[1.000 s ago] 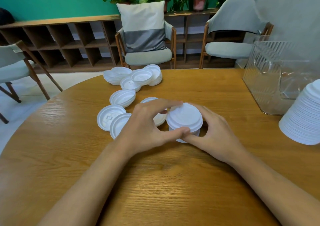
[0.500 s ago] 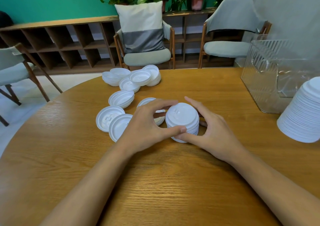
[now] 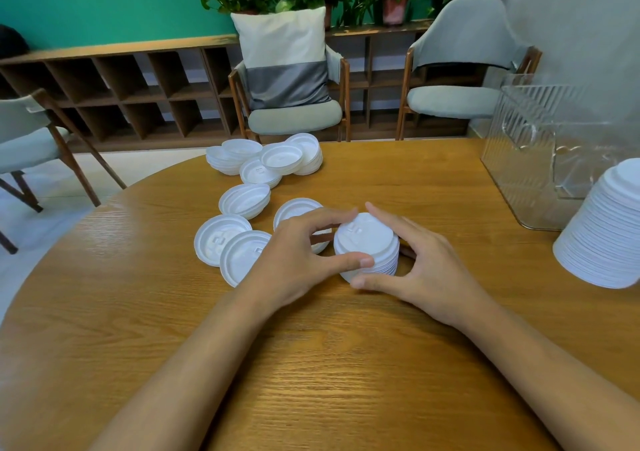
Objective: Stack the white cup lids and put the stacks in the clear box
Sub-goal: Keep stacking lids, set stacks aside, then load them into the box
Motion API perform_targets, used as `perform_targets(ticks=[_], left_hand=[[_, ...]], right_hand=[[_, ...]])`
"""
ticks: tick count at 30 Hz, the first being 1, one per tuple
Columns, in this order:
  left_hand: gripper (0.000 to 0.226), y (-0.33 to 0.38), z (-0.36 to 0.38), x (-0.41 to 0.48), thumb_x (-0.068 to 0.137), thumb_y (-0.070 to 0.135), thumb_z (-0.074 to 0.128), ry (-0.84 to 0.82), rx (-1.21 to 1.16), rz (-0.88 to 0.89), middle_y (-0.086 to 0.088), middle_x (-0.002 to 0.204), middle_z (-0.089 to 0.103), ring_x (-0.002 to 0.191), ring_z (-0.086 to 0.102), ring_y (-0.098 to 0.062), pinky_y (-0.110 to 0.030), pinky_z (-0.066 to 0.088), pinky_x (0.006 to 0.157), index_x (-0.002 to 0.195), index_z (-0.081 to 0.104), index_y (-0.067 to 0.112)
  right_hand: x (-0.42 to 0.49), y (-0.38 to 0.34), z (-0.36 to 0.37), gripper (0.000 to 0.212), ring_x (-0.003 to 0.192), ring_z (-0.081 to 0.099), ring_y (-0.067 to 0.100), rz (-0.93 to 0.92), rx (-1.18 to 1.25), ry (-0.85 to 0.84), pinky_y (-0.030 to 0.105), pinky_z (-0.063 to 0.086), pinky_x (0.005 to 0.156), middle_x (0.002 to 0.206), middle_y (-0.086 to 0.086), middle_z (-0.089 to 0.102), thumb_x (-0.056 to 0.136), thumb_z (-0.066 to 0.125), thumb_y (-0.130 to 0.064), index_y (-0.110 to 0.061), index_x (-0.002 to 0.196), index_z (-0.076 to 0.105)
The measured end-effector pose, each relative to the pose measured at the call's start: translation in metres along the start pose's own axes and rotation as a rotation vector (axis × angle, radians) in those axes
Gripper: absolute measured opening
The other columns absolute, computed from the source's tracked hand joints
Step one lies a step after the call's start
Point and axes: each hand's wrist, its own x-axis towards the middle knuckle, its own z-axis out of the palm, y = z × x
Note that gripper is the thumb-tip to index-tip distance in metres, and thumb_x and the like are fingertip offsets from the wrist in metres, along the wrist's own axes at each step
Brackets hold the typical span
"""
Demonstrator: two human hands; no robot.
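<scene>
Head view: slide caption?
Short lid stack gripped by left hand and right hand; loose lids beside it, clear box far right.

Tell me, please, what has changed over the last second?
The right hand has lifted its forefinger from behind the small stack to the top rim; the left hand still grips it. Stack, loose lids and clear box stayed put.

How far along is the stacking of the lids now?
Done: one tall lid stack stands near the clear box, which shows no lids inside. In hand: left hand and right hand grip a short lid stack. Remaining: loose lids on the wooden table, then boxing.
</scene>
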Motion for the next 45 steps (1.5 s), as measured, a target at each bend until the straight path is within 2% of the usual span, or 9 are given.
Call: perform_targets(ticks=[4,7,14,23,29,34,37,40,45], left_hand=[[0.063,0.000,-0.004,-0.001,0.085,0.059,0.077,0.006,0.205,0.129,0.018,0.133,0.068,0.127,0.058,0.003,-0.021,0.048,0.104,0.138,0.067,0.025],[0.045,-0.005,-0.013,-0.001,0.098,0.057,0.062,0.122,0.350,0.201,0.013,0.114,0.071,0.110,0.063,-0.007,-0.028,0.050,0.092,0.127,0.072,0.025],[0.030,-0.013,-0.030,0.002,0.090,0.036,0.080,0.037,0.759,0.187,0.010,0.102,0.070,0.096,0.068,-0.019,-0.038,0.054,0.069,0.118,0.076,0.026],[0.038,-0.012,-0.022,0.003,0.083,0.000,0.084,0.061,0.591,0.152,0.008,0.092,0.070,0.086,0.067,-0.013,-0.040,0.059,0.077,0.116,0.076,0.018],[0.029,-0.003,-0.022,0.005,0.077,0.021,0.092,0.244,0.371,0.100,0.014,0.086,0.069,0.083,0.063,-0.006,-0.016,0.048,0.075,0.103,0.079,0.020],[0.019,0.010,-0.023,0.003,0.092,0.029,0.081,0.423,0.093,0.080,0.015,0.100,0.073,0.097,0.069,-0.010,-0.024,0.056,0.081,0.111,0.078,0.031],[0.019,0.014,-0.024,0.003,0.098,0.029,0.074,0.422,-0.092,0.019,0.010,0.105,0.076,0.101,0.072,-0.016,-0.041,0.062,0.088,0.116,0.079,0.027],[0.019,0.021,-0.021,0.003,0.103,0.021,0.067,0.366,-0.311,-0.098,0.006,0.108,0.079,0.102,0.075,-0.012,-0.036,0.065,0.081,0.116,0.079,0.017],[0.022,0.012,-0.012,0.003,0.102,0.034,0.067,0.245,-0.186,-0.134,-0.002,0.101,0.077,0.076,0.071,-0.015,-0.035,0.059,0.074,0.120,0.079,0.027]], right_hand=[[0.000,-0.001,0.003,0.095,0.126,0.050,-0.010,-0.016,-0.005,0.051,0.016,0.043,0.105,0.134,-0.022,0.060,0.071,0.087,-0.058,-0.043,0.155,0.045],[0.001,0.001,0.003,0.092,0.126,0.050,-0.009,-0.029,-0.056,0.074,0.005,0.036,0.102,0.134,-0.021,0.060,0.074,0.087,-0.055,-0.041,0.155,0.046],[0.001,0.003,0.001,0.089,0.122,0.040,-0.025,-0.001,-0.065,0.113,-0.004,0.028,0.097,0.133,-0.032,0.051,0.077,0.087,-0.051,-0.041,0.155,0.045],[0.000,0.002,0.000,0.087,0.120,0.041,-0.024,0.004,-0.056,0.117,-0.004,0.028,0.094,0.131,-0.033,0.051,0.077,0.088,-0.049,-0.040,0.154,0.047],[0.001,0.002,0.001,0.088,0.123,0.045,-0.016,0.005,-0.057,0.117,-0.001,0.031,0.094,0.132,-0.029,0.054,0.076,0.087,-0.052,-0.041,0.154,0.047],[0.001,0.001,0.001,0.089,0.125,0.045,-0.014,0.006,-0.035,0.115,-0.002,0.032,0.094,0.134,-0.028,0.052,0.075,0.085,-0.059,-0.039,0.153,0.048],[0.001,0.000,0.002,0.085,0.125,0.045,-0.013,0.003,-0.031,0.122,-0.001,0.032,0.095,0.134,-0.027,0.052,0.078,0.085,-0.055,-0.035,0.153,0.049],[0.000,-0.001,0.002,0.088,0.126,0.046,-0.012,-0.007,-0.038,0.114,0.000,0.033,0.095,0.135,-0.027,0.052,0.079,0.084,-0.055,-0.036,0.155,0.045],[0.000,-0.003,0.001,0.095,0.129,0.039,-0.022,-0.036,-0.035,0.075,0.002,0.033,0.101,0.137,-0.042,0.044,0.079,0.086,-0.053,-0.047,0.158,0.034]])
